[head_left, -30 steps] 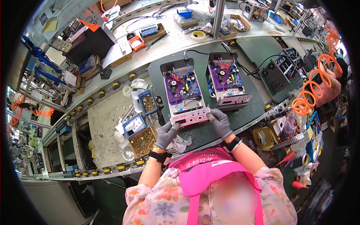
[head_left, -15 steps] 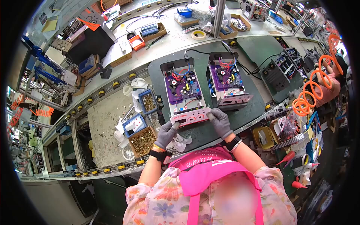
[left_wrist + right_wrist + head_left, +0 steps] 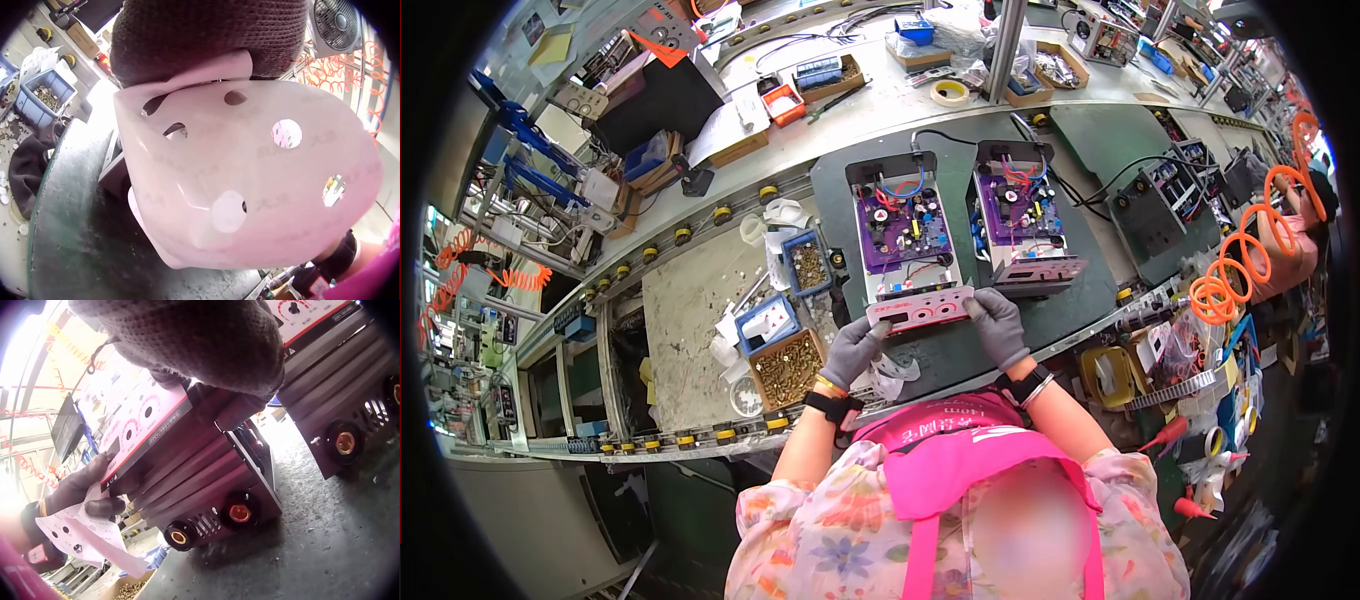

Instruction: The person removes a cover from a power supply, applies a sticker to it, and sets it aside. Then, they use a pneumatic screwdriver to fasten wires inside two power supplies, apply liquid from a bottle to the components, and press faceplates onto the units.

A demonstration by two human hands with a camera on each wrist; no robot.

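- Panel (image 3: 920,308), the pink-and-white face of the near unit (image 3: 897,225), is sitting directly between the hands, with its long axis running left to right across the person's front.
- The left hand (image 3: 852,350) is gripping the panel's left end, fingers curled at its edge. The right hand (image 3: 1000,325) is gripping the right end, fingers hooking over the top edge. The hands are standing apart, one at each end, each equally near.
- The left hand is also pinching a film (image 3: 250,175), a pale sheet with punched holes, which is hanging below that hand, toward the person.
- The unit, open and showing a purple board, is stretching away beyond the hands, at right angles to the panel.
- A second unit (image 3: 1022,205) is lying just beyond the right hand and outward of it, on the same table (image 3: 1060,300).
- A screw box (image 3: 785,368) is sitting just outward of the left hand.
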